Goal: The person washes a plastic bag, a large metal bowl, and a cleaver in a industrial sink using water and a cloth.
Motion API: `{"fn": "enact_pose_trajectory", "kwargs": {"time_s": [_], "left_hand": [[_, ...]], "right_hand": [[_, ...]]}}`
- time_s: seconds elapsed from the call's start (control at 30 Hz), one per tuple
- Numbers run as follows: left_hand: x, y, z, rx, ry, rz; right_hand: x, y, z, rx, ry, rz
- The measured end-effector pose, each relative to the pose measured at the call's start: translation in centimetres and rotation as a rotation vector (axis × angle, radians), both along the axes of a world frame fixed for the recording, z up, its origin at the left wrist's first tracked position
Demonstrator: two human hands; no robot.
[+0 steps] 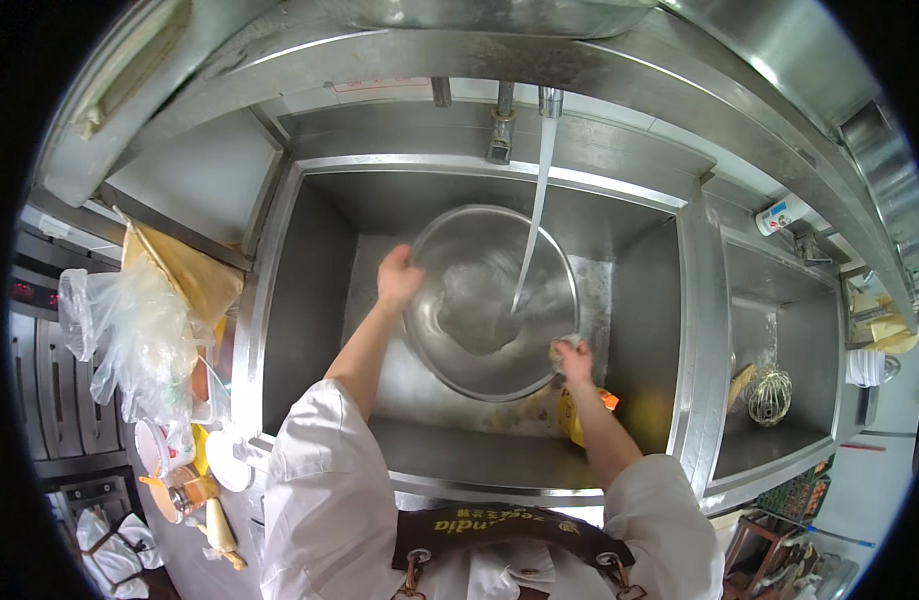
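Note:
A large round stainless steel bowl (pixel 429 330) lies in a deep steel sink (pixel 474 450). Water from the tap (pixel 550 103) runs in a stream (pixel 538 187) into the bowl, where some water has gathered. At the bowl's upper left rim is my left hand (pixel 399 276), fingers curled on the edge. My right hand (pixel 572 358), at the lower right rim, holds a small scrubbing pad (pixel 557 351) against it; the pad is partly covered by the fingers. Partly under my right forearm is a yellow bottle with an orange cap (pixel 572 416).
A smaller sink basin (pixel 782 315) to the right holds a wire whisk (pixel 768 397) and a brush (pixel 741 386). On the left counter are clear plastic bags (pixel 144 337), a white tub (pixel 156 450) and a jar (pixel 193 496). A second spout (pixel 500 135) and a steel shelf (pixel 459 56) are above the sink.

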State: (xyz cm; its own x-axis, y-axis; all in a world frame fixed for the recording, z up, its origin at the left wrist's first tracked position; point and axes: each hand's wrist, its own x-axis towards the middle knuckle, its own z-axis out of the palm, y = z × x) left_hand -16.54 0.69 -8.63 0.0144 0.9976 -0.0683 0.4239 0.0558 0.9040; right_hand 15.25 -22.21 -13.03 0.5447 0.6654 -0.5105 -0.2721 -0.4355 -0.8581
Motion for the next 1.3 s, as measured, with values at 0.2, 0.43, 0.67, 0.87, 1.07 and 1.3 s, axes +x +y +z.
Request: {"fn": "enact_pose_trajectory", "kwargs": {"time_s": [0.2,0.43,0.67,0.87,1.07,1.3], "left_hand": [[-3.6,-5.6,4.5,-0.286,-0.055,0.06],[-4.0,-15.6,-0.3,-0.675,-0.195,0.017],[5.4,-22.4,0.2,-1.028,-0.657,-0.044],[13.6,-20.8,-6.2,-1.027,-0.861,-0.186],[15.9,-17.1,-0.9,-1.042,-0.926,-0.183],[14.1,-17.6,-1.4,-1.069,-0.905,-0.163]], "right_hand": [[3.4,2.7,14.9,0.207,-0.064,0.126],[-2.3,2.8,29.4,0.329,-0.818,0.596],[-10.3,-3.6,37.8,0.573,-1.374,0.994],[-11.6,-9.9,40.8,0.603,-1.596,1.184],[-11.5,-12.2,41.3,0.782,-1.797,1.106],[-11.7,-11.5,40.9,0.834,-1.707,1.08]]}}
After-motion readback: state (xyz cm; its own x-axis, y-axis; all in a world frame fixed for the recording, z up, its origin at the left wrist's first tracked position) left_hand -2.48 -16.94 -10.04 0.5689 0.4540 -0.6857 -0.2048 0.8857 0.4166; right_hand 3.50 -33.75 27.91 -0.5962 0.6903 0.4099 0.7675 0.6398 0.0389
